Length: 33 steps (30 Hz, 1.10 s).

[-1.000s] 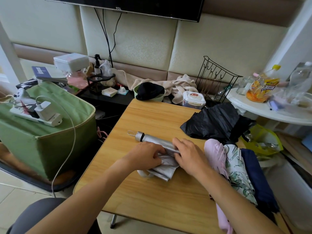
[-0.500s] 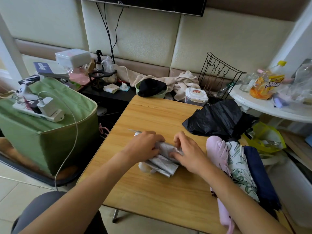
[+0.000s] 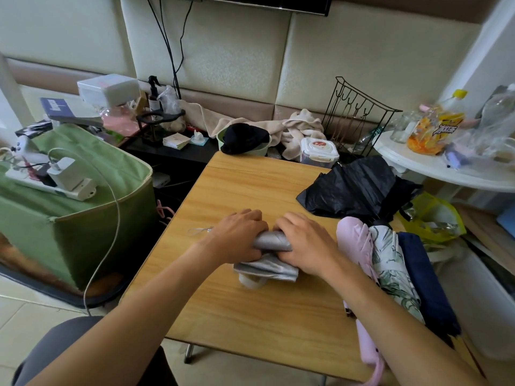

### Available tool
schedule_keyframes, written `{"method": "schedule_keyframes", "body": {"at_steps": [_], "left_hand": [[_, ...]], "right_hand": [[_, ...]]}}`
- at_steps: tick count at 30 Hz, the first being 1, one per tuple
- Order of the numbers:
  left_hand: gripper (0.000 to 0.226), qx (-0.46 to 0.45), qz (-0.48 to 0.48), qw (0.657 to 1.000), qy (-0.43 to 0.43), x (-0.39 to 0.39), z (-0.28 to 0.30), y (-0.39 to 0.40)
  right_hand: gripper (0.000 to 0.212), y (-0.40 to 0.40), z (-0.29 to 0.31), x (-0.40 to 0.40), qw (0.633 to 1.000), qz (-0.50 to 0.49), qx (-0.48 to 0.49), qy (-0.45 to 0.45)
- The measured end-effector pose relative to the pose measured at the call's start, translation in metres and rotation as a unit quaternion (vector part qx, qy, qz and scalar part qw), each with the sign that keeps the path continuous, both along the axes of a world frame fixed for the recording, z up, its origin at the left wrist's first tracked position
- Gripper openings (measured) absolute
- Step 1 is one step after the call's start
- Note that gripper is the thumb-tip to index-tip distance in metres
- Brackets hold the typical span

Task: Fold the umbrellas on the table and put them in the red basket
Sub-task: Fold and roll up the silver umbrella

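Note:
A silver-grey umbrella lies across the middle of the wooden table, partly rolled, with loose canopy folds spilling toward me. My left hand grips its left part and my right hand grips its right part, fingers curled over the roll. Its wrist loop sticks out to the left. A black umbrella lies loosely open at the table's far right. A pink umbrella, a leaf-print umbrella and a navy umbrella lie side by side at the right edge. No red basket is in view.
A green fabric bin with a power strip and charger on top stands left of the table. A white round side table with bottles is at the right. A green bowl, a lidded container and a wire rack sit behind the table.
Both hands have rolled the silver umbrella further. The handle end, visible earlier at the left, is now covered by my left hand. The camera moved a little closer.

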<state>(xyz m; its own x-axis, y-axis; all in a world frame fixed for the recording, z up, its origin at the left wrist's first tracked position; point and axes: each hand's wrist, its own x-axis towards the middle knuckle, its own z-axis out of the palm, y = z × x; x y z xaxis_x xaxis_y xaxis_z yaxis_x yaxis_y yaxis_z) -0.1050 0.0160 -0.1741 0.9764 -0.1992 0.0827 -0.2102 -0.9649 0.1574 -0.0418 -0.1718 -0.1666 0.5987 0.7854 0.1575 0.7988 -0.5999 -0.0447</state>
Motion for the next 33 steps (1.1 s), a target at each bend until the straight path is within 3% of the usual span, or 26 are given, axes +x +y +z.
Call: {"method": "schedule_keyframes", "body": {"at_steps": [6,10,12,14,16,17,18,20,23,28,31,33], "left_hand": [[0.029,-0.152,0.066,0.983,0.081,-0.006,0.011,-0.005],[0.019,-0.298,0.129,0.935,0.142,-0.011,0.021,0.001],[0.016,-0.383,0.182,0.891,0.164,-0.014,0.026,0.002],[0.01,-0.455,0.202,0.847,0.187,-0.018,0.031,0.002],[0.01,-0.499,0.193,0.82,0.203,-0.021,0.034,0.001],[0.011,-0.509,0.187,0.815,0.205,-0.022,0.033,0.001],[0.013,-0.499,0.184,0.823,0.199,-0.023,0.031,0.002],[0.019,-0.423,0.175,0.871,0.178,-0.02,0.024,0.005],[0.019,-0.324,0.152,0.922,0.144,-0.016,0.012,0.0],[0.016,-0.25,0.165,0.952,0.062,-0.011,0.0,-0.023],[0.014,-0.248,0.178,0.951,0.046,-0.007,-0.002,-0.024],[0.013,-0.239,0.188,0.952,0.036,-0.006,-0.004,-0.024]], "right_hand": [[0.05,-0.006,-0.005,0.008,0.991,0.067,0.083,-0.085],[0.069,-0.005,-0.002,0.01,0.973,-0.005,0.219,-0.066],[0.077,-0.003,0.001,0.008,0.938,-0.079,0.334,0.056],[0.075,-0.002,0.016,0.002,0.845,-0.168,0.418,0.288],[0.065,-0.004,0.031,-0.004,0.735,-0.223,0.416,0.487],[0.062,-0.006,0.036,-0.005,0.705,-0.229,0.397,0.542],[0.059,-0.009,0.04,-0.006,0.689,-0.221,0.377,0.578],[0.058,-0.011,0.04,-0.007,0.668,-0.182,0.345,0.633],[0.053,-0.006,0.029,-0.005,0.666,-0.186,0.31,0.653],[0.023,0.006,0.0,0.004,0.735,-0.273,0.305,0.541],[0.008,0.007,0.001,0.006,0.73,-0.251,0.33,0.543],[0.009,0.007,0.003,0.006,0.716,-0.225,0.352,0.559]]}}
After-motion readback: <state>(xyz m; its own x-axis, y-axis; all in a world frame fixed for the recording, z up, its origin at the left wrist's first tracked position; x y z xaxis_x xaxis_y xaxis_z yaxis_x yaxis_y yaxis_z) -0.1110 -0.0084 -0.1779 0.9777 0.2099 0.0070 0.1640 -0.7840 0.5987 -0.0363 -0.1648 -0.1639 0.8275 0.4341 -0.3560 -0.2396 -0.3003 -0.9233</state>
